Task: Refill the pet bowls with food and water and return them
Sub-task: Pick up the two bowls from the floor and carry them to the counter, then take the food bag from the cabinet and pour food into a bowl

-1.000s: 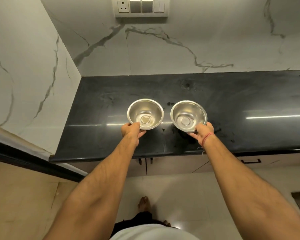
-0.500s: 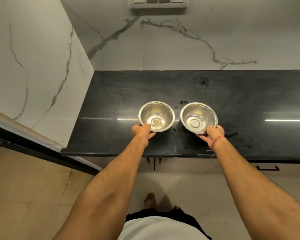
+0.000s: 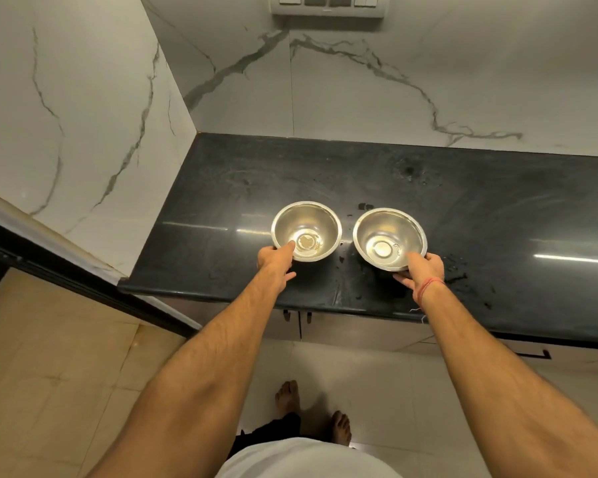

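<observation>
Black polished stone counter (image 3: 463, 208) carries two round steel bowls: left hand (image 3: 273, 258) pinches the left bowl (image 3: 306, 230) rim, right hand (image 3: 423, 267) fingers grip the right bowl (image 3: 389, 238), just beside it.

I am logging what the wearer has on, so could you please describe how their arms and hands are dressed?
Both forearms are bare, with no sleeves in view. The right hand has a thin red thread tied round its wrist, loose ends trailing. The left hand shows no band, ring or glove.

The left hand (image 3: 273, 258) pinches the near rim of 1 steel bowl (image 3: 306, 230); the right hand (image 3: 425, 267) grips another steel bowl (image 3: 389, 239) just right of it, both over the black countertop (image 3: 497, 208).
</observation>
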`<action>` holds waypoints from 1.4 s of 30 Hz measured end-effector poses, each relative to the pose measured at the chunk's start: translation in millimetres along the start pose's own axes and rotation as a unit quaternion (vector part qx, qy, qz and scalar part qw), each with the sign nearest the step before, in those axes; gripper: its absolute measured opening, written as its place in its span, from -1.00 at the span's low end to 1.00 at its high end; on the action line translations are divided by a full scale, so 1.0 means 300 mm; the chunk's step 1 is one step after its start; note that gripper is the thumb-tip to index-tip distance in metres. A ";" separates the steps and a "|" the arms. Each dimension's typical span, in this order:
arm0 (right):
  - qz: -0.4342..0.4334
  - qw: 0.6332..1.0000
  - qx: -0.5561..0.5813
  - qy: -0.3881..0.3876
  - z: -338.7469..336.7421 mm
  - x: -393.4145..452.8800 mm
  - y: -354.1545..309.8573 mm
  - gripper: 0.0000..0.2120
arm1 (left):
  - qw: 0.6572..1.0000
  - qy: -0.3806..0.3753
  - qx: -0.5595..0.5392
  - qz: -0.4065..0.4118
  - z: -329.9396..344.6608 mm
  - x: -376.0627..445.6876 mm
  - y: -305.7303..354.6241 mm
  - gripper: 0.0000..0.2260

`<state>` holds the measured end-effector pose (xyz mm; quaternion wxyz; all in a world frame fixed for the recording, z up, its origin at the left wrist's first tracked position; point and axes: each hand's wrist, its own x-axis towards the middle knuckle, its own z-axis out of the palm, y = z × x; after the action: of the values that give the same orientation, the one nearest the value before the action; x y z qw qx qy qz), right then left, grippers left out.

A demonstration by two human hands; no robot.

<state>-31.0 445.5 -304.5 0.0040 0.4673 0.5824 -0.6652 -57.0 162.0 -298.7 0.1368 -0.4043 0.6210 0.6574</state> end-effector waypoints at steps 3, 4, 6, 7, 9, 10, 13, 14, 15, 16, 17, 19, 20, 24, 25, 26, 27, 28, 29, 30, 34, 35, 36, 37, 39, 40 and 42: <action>-0.087 0.985 -0.131 0.066 -0.004 0.000 -0.028 -0.57 | 0.996 0.054 0.043 0.062 0.002 -0.006 0.014 -0.64; -0.118 0.975 -0.174 0.076 -0.005 0.003 -0.043 -0.54 | 0.991 0.077 0.061 0.093 0.002 -0.011 0.027 -0.64; -0.176 0.953 -0.232 0.078 -0.001 0.009 -0.073 -0.51 | 0.980 0.107 0.088 0.146 0.002 -0.022 0.055 -0.60; -0.202 0.945 -0.248 0.073 0.004 0.011 -0.089 -0.52 | 0.974 0.114 0.098 0.167 0.003 -0.027 0.070 -0.57; -0.246 0.928 -0.272 0.063 0.018 0.003 -0.119 -0.53 | 0.964 0.125 0.120 0.204 0.010 -0.036 0.101 -0.52; -0.265 0.920 -0.283 0.056 0.025 -0.005 -0.131 -0.53 | 0.958 0.131 0.132 0.220 0.014 -0.043 0.116 -0.51; -0.314 0.897 -0.309 0.029 0.052 -0.034 -0.172 -0.51 | 0.946 0.142 0.161 0.244 0.026 -0.059 0.160 -0.49; -0.329 0.890 -0.315 0.016 0.062 -0.046 -0.186 -0.51 | 0.944 0.139 0.169 0.248 0.030 -0.065 0.173 -0.48; -0.344 0.883 -0.320 0.004 0.074 -0.058 -0.200 -0.50 | 0.942 0.134 0.179 0.251 0.034 -0.070 0.182 -0.47; -0.356 0.877 -0.322 -0.006 0.086 -0.070 -0.214 -0.50 | 0.939 0.131 0.188 0.255 0.038 -0.075 0.189 -0.46; -0.368 0.872 -0.323 -0.017 0.097 -0.085 -0.231 -0.49 | 0.936 0.132 0.195 0.261 0.044 -0.083 0.197 -0.45; -0.395 0.860 -0.320 -0.039 0.119 -0.117 -0.261 -0.46 | 0.925 0.142 0.204 0.287 0.054 -0.104 0.215 -0.43; -0.416 0.850 -0.320 -0.050 0.127 -0.131 -0.277 -0.45 | 0.916 0.146 0.209 0.311 0.059 -0.117 0.229 -0.41; -0.498 0.802 -0.320 -0.073 0.169 -0.189 -0.373 -0.42 | 0.863 0.158 0.225 0.424 0.075 -0.169 0.330 -0.33; -0.517 0.792 -0.317 -0.075 0.179 -0.205 -0.396 -0.42 | 0.849 0.161 0.229 0.448 0.077 -0.182 0.358 -0.31; -0.533 0.782 -0.313 -0.076 0.190 -0.223 -0.420 -0.42 | 0.836 0.162 0.235 0.469 0.080 -0.198 0.390 -0.29; -0.547 0.774 -0.311 -0.077 0.202 -0.244 -0.447 -0.42 | 0.823 0.163 0.239 0.488 0.082 -0.215 0.426 -0.27; -0.559 0.766 -0.309 -0.078 0.215 -0.262 -0.472 -0.42 | 0.811 0.165 0.243 0.505 0.082 -0.229 0.460 -0.25; -0.573 0.757 -0.304 -0.078 0.227 -0.283 -0.504 -0.41 | 0.797 0.167 0.249 0.524 0.081 -0.246 0.501 -0.23; -0.587 0.748 -0.299 -0.080 0.234 -0.303 -0.527 -0.41 | 0.781 0.169 0.257 0.544 0.077 -0.263 0.531 -0.21; -0.648 0.701 -0.287 -0.075 0.254 -0.394 -0.629 -0.39 | 0.725 0.188 0.271 0.605 0.052 -0.323 0.636 -0.18; -0.660 0.691 -0.283 -0.077 0.251 -0.419 -0.646 -0.39 | 0.719 0.190 0.265 0.614 0.046 -0.339 0.650 -0.17; -0.675 0.679 -0.278 -0.076 0.249 -0.451 -0.669 -0.38 | 0.714 0.196 0.258 0.621 0.040 -0.363 0.668 -0.16; -0.688 0.669 -0.272 -0.073 0.252 -0.479 -0.701 -0.37 | 0.709 0.201 0.252 0.627 0.034 -0.386 0.695 -0.15; -0.711 0.651 -0.258 -0.064 0.263 -0.535 -0.765 -0.35 | 0.701 0.214 0.244 0.635 0.022 -0.428 0.749 -0.12; -0.721 0.644 -0.248 -0.065 0.264 -0.568 -0.793 -0.35 | 0.694 0.222 0.240 0.641 0.014 -0.454 0.771 -0.11; -0.736 0.636 -0.222 -0.070 0.276 -0.636 -0.858 -0.34 | 0.679 0.234 0.238 0.654 0.000 -0.510 0.822 -0.10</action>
<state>-116.1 361.1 3.9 -0.3424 -0.1791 0.8617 -0.3290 -127.9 164.1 -17.2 -0.3864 0.0101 0.8744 0.2933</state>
